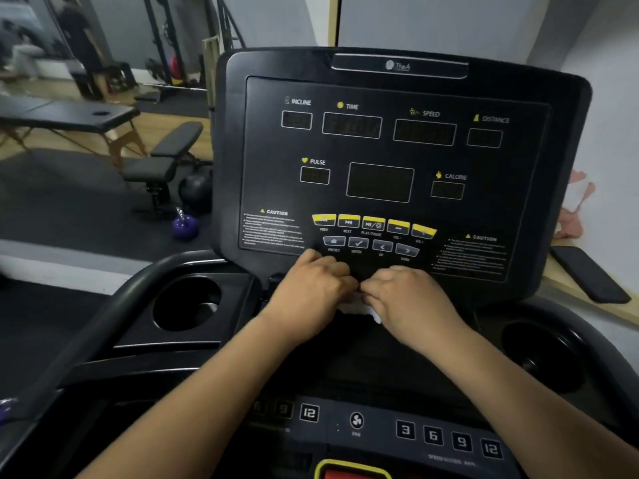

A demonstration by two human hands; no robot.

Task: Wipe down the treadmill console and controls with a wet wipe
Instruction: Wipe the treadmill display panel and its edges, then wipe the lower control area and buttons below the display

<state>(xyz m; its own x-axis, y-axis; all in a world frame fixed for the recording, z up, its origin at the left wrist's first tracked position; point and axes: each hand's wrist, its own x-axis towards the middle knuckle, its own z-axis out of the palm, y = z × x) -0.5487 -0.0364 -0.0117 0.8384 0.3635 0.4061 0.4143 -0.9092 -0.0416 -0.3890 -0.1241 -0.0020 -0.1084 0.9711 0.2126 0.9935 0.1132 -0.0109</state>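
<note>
- Here, both hands meet at the lower middle of the treadmill console [397, 150], just beneath its two rows of buttons, with a white wet wipe [359, 307] bunched between them.
- The left hand [307, 292] has its fingers curled in and pinches the wipe's left end; its knuckles sit just under the console's grey PRESET and ENTER keys [345, 242].
- The right hand [411, 299] is curled the same way and pinches the right end, a corner of wipe showing below its thumb side. The fingertips themselves are hidden.
- Holding it two-handed like this looks like opening out or refolding the wipe to get a flat face, rather than rubbing yet.
- Staying low on the console makes sense: the yellow media buttons [373, 223] are nearest, with the display windows above.
- The quick-speed number keys [446, 437] on the strip below the console, nearer the person, also need doing.
- A cup holder [186, 299] sits left of the console's base, and a dark phone [587, 274] lies to its right.
</note>
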